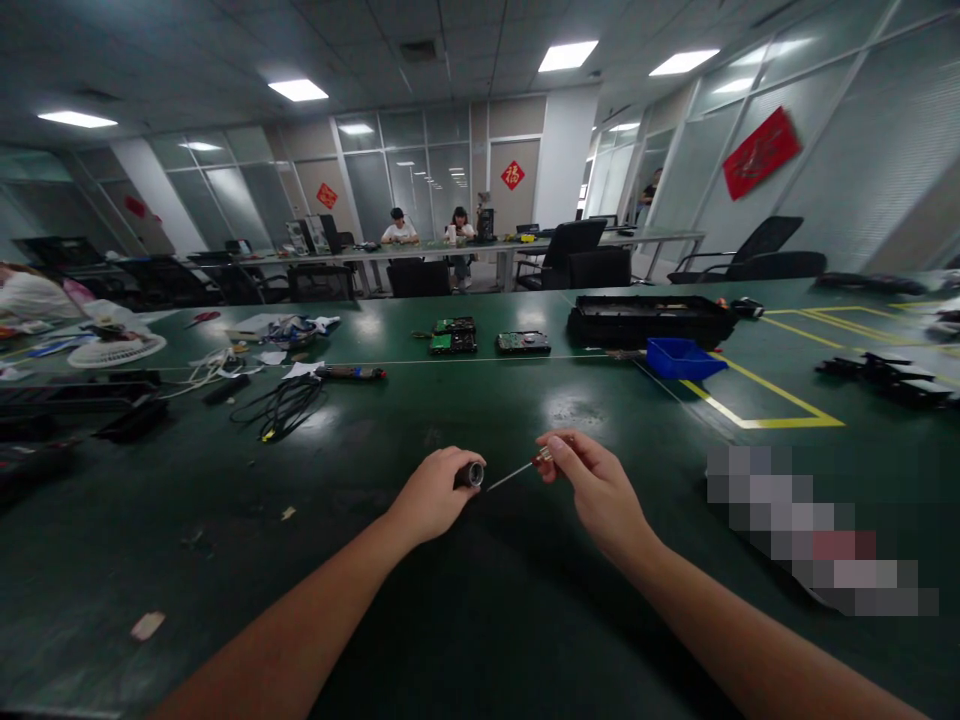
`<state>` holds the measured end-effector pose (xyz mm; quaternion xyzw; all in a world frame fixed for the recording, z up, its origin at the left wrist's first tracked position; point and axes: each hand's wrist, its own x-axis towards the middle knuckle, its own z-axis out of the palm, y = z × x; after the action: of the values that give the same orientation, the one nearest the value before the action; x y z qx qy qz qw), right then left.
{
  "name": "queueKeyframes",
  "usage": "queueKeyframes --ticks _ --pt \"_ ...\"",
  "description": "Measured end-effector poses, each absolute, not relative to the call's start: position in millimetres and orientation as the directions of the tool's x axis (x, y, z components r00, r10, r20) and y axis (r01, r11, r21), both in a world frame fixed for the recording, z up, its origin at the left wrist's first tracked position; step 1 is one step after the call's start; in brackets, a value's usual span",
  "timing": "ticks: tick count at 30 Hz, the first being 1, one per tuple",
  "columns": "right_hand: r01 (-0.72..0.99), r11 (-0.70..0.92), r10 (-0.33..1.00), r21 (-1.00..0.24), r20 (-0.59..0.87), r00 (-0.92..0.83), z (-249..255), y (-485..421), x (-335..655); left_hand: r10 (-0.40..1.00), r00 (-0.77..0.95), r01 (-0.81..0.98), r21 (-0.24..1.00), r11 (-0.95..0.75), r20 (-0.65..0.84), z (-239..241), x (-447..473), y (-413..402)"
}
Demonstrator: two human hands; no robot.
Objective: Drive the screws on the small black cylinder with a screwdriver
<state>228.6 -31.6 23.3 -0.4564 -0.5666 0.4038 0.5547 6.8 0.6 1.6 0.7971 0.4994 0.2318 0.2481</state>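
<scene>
My left hand is closed around a small dark cylinder, whose round end with a pale ring faces right. What the cylinder is I cannot make out. In my right hand is a screwdriver, pinched by its reddish, partly clear handle. Its thin metal shaft slants down to the left, and the tip is close to the cylinder's ringed end, seemingly just apart from it. Both hands are above the dark green tabletop.
Hard drives and green circuit boards lie ahead. To their right are a long black casing and a blue bin. Black cables lie left; a blurred-out object is at right. People sit at a far table.
</scene>
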Motion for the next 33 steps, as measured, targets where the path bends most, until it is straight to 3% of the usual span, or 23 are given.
queueKeyframes --ticks 8,33 --pt "0.03 0.219 0.976 -0.975 0.218 -0.027 17.2 -26.4 229.4 0.914 0.368 0.607 0.7 -0.377 0.173 8.6 12.8 -3.7" --pt "0.061 0.221 0.974 -0.973 0.223 0.035 16.1 -24.2 228.9 0.92 0.342 0.608 0.701 -0.373 0.192 7.4 10.1 -5.0"
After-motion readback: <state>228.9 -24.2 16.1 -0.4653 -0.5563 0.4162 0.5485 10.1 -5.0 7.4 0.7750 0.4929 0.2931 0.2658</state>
